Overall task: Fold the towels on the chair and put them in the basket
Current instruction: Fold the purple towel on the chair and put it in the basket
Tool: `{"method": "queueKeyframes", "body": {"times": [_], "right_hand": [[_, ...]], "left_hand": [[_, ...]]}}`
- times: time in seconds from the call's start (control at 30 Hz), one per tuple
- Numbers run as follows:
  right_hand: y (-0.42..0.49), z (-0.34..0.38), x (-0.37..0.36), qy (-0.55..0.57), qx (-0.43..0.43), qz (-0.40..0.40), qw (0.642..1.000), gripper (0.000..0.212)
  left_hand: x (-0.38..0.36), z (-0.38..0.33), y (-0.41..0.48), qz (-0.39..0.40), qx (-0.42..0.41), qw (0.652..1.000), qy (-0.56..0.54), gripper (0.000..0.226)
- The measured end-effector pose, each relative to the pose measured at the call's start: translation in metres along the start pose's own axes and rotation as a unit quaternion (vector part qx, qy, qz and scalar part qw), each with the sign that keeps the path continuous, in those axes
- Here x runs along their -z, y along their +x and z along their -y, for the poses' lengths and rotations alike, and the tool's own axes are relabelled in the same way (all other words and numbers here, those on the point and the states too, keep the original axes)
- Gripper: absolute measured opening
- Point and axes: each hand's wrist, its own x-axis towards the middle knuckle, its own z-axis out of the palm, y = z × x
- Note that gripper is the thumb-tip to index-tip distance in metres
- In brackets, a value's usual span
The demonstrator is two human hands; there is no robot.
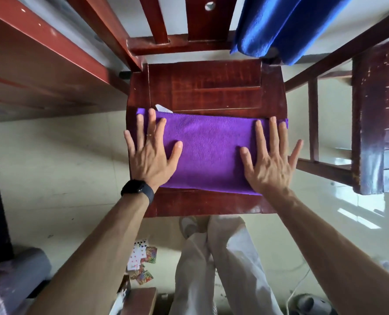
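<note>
Purple towel (208, 151) lengthwise across chair seat (211, 87)

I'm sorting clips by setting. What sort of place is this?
Likely a lived-in room at home: a wooden chair, a purple towel lying on it, playing cards on the pale floor.

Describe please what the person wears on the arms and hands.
Both forearms are bare, with no sleeves in view. A black watch sits on the left wrist, and the left hand has a thin ring. The right hand wears nothing.
</note>
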Motion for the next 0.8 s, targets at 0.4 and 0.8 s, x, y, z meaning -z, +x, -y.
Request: {"method": "queueKeyframes", "body": {"times": [0.4,0.8], "right_hand": [[-0.120,0.020,0.023,0.086,-0.159,0.089,0.980,0.056],[-0.107,-0.018,0.017,0.351,-0.315,0.253,0.845,0.048]], "left_hand": [[0.039,-0.121,0.056,-0.008,-0.051,0.998,0.026,0.071],[0.007,-0.104,-0.157,0.063,0.405,0.857,-0.313,0.027]]}}
